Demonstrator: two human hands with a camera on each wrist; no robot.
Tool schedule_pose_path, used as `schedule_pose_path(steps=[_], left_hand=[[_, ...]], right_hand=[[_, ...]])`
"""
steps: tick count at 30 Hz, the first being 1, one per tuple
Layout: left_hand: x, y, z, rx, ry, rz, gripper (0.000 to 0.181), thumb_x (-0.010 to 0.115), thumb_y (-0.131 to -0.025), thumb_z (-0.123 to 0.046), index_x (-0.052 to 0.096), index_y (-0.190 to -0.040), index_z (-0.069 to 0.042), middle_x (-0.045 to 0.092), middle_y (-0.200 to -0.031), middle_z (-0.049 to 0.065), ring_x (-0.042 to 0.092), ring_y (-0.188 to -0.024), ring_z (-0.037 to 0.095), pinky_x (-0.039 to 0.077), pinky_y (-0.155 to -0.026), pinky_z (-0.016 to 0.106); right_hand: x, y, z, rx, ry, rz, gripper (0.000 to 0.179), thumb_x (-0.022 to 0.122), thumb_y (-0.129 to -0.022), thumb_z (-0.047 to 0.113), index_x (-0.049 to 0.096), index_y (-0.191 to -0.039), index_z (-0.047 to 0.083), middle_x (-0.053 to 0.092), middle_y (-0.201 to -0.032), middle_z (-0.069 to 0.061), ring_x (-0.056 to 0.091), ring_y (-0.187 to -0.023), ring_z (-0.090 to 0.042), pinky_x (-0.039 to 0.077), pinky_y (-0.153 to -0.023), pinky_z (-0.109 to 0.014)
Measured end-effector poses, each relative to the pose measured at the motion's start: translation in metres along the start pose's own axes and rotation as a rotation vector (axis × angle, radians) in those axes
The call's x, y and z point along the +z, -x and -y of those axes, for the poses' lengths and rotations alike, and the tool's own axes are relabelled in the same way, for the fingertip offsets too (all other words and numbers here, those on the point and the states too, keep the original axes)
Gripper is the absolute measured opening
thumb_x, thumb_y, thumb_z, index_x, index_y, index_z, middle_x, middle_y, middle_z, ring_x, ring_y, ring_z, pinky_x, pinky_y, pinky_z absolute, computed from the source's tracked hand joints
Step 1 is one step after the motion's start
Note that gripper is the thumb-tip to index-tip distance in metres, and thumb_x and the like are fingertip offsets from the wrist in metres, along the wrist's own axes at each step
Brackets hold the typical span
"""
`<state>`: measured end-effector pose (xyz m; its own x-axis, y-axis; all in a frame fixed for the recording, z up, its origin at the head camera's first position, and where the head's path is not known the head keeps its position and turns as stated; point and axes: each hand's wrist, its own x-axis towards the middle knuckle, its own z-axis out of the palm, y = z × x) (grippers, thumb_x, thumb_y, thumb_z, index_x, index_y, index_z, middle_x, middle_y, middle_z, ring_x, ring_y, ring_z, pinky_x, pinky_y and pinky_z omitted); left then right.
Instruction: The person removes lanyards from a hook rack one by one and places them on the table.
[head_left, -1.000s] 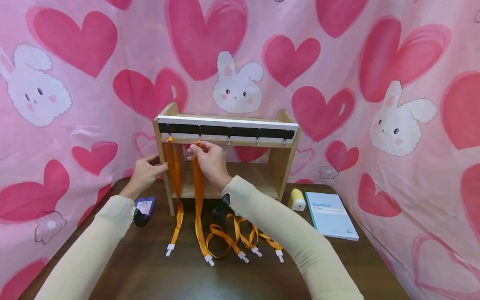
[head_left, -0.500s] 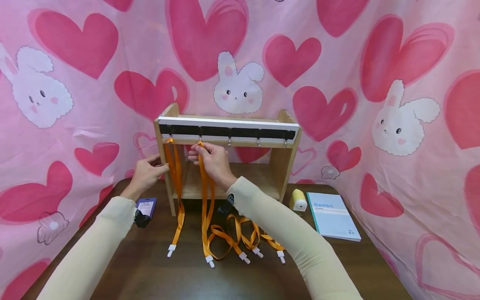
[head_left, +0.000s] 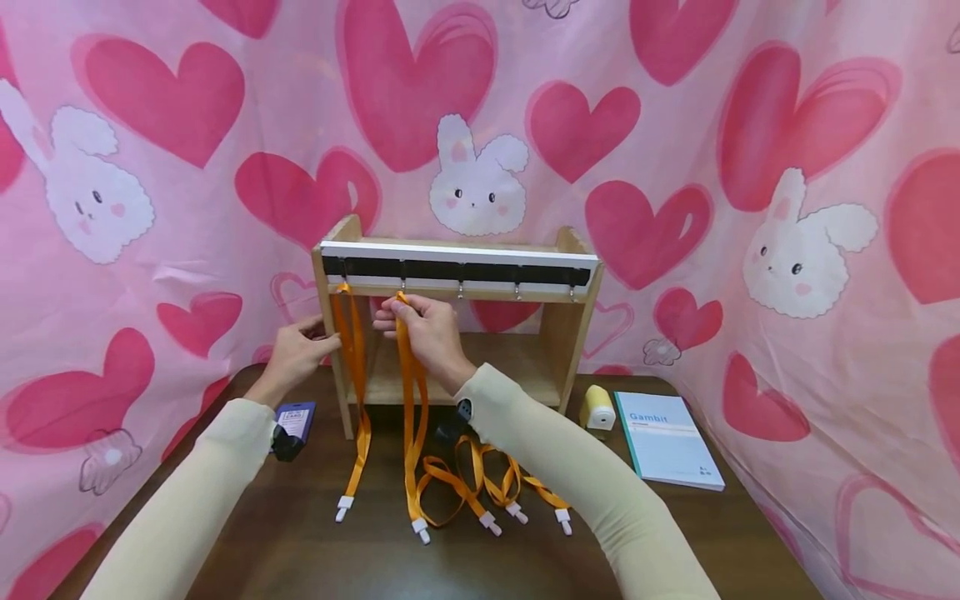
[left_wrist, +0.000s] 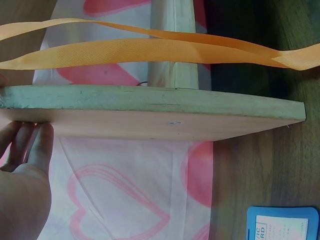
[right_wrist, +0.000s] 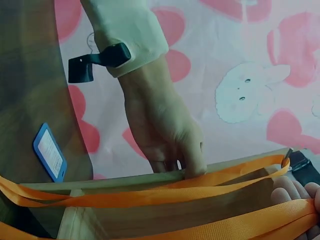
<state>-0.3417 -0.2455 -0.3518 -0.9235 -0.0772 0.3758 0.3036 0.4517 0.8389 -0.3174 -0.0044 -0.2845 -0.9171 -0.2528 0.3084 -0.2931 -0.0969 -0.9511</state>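
Note:
A small wooden shelf (head_left: 564, 350) bears a black-and-white hook rail (head_left: 491, 272) across its top front. My left hand (head_left: 295, 357) grips the shelf's left side panel (left_wrist: 165, 100), the thumb at its front edge and the fingers against its outer face. From the leftmost hook hangs one orange lanyard (head_left: 357, 354) with a white clip. Just below the second hook, my right hand (head_left: 431, 335) pinches the upper end of another orange lanyard (head_left: 409, 433). Its two strands drop to a white clip (head_left: 421, 531) on the table. The fingers partly hide its top loop.
Several orange lanyards (head_left: 510, 483) lie looped on the brown table (head_left: 315, 550) below the shelf. A blue card holder (head_left: 297, 418) lies left of it. At right are a yellow-and-white object (head_left: 597, 409) and a notebook (head_left: 667, 437). Pink heart-print cloth (head_left: 480, 75) surrounds the table.
The pinched lanyard has swung slightly right and its strap now shows as two separate strands. My right hand stays just under the second hook; the left hand keeps its grip on the shelf.

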Motion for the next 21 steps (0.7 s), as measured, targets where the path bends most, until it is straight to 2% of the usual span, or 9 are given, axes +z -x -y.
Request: schedule_pose_path(steps=[5,10,21], left_hand=[[0.002,0.000,0.002,-0.003,0.012,0.001,0.057,0.071,-0.091,-0.020,0.056,-0.139,0.007,0.064,-0.123,0.037,0.059,-0.079,-0.012,0.054,-0.071,0.008],[0.001,0.001,0.002,-0.005,-0.001,0.005,0.058,0.071,-0.091,-0.020,0.056,-0.140,0.007,0.064,-0.122,0.035,0.058,-0.079,-0.010,0.053,-0.070,0.007],[0.000,0.001,-0.001,-0.046,0.018,0.026,0.061,0.069,-0.093,-0.022,0.051,-0.146,0.002,0.063,-0.130,0.032,0.058,-0.082,-0.008,0.053,-0.072,0.006]], right_hand=[[-0.004,0.007,-0.005,-0.014,0.004,-0.011,0.024,0.059,-0.101,0.020,0.074,-0.112,0.004,0.079,-0.105,-0.011,0.078,-0.095,-0.020,0.062,-0.084,-0.030],[-0.012,0.013,-0.012,-0.026,-0.043,-0.071,0.025,0.059,-0.101,0.020,0.074,-0.113,0.003,0.078,-0.107,-0.014,0.078,-0.098,-0.023,0.062,-0.084,-0.031],[-0.024,0.033,-0.044,0.053,-0.102,-0.102,0.024,0.058,-0.102,0.017,0.073,-0.112,0.001,0.078,-0.108,-0.017,0.078,-0.097,-0.026,0.062,-0.084,-0.035]])
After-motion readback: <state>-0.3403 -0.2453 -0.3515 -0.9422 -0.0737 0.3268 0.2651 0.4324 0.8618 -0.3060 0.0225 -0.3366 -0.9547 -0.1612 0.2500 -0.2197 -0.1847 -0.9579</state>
